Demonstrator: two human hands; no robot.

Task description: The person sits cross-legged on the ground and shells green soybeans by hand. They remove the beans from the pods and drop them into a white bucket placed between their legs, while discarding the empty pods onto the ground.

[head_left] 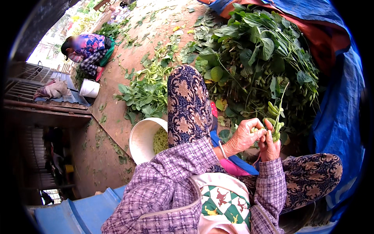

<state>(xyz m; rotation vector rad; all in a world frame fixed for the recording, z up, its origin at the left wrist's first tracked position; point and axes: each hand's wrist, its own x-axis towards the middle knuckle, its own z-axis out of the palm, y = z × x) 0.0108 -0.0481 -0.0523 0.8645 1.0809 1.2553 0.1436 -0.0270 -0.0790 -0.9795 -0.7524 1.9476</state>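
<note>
I sit with patterned trousers and purple checked sleeves. My left hand [244, 135] and my right hand [269, 143] meet in front of me, both pinching a thin green stalk with bean pods [275, 117] on it. The stalk rises from between my fingers toward a big heap of leafy green bean plants [257, 58] just beyond my hands. A silver bangle sits on my left wrist. A white bucket [141, 137] holding picked green pods stands left of my left knee.
More cut plants and loose leaves [146, 95] litter the brown ground to the left. Another person [87, 50] crouches far off by a second white bucket [90, 88]. A blue tarp [341, 109] lies on the right, a blue surface [78, 214] at lower left.
</note>
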